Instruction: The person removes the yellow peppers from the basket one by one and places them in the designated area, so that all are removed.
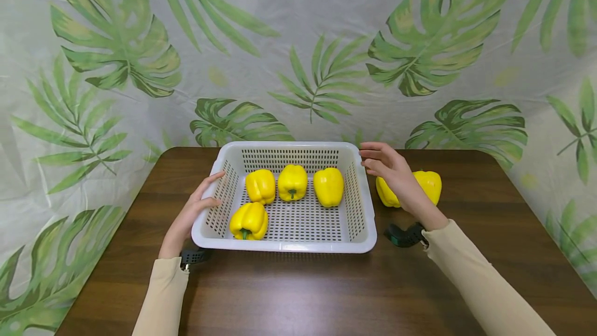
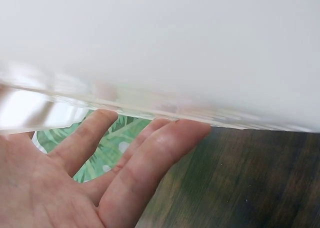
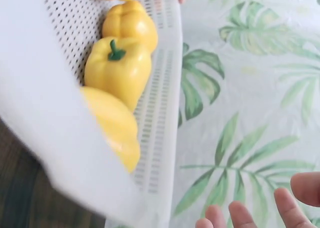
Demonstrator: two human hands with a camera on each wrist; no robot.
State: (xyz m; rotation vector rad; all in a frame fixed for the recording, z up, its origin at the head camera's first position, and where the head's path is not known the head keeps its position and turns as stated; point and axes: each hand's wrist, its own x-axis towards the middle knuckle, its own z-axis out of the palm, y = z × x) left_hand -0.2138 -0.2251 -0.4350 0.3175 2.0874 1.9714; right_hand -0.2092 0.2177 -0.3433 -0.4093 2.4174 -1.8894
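A white plastic basket (image 1: 284,247) with slotted walls holds several yellow bell peppers (image 1: 292,183). My left hand (image 1: 188,217) grips its left side, thumb and a finger over the rim; in the left wrist view, other fingers (image 2: 155,163) lie against the white plastic from below. By the right rim is my right hand (image 1: 396,172), its fingers extended and spread. The right wrist view shows those fingertips (image 3: 242,215) apart from the basket wall (image 3: 172,113). Two more yellow bell peppers (image 1: 430,185) lie on the table under the right forearm, partly hidden by the hand.
The dark wooden table (image 1: 289,294) extends in front of the basket and to both sides. Behind it hangs a pale cloth (image 1: 326,9) printed with green leaves. Each wrist wears a black band, the right one (image 1: 404,235) beside the basket's right edge.
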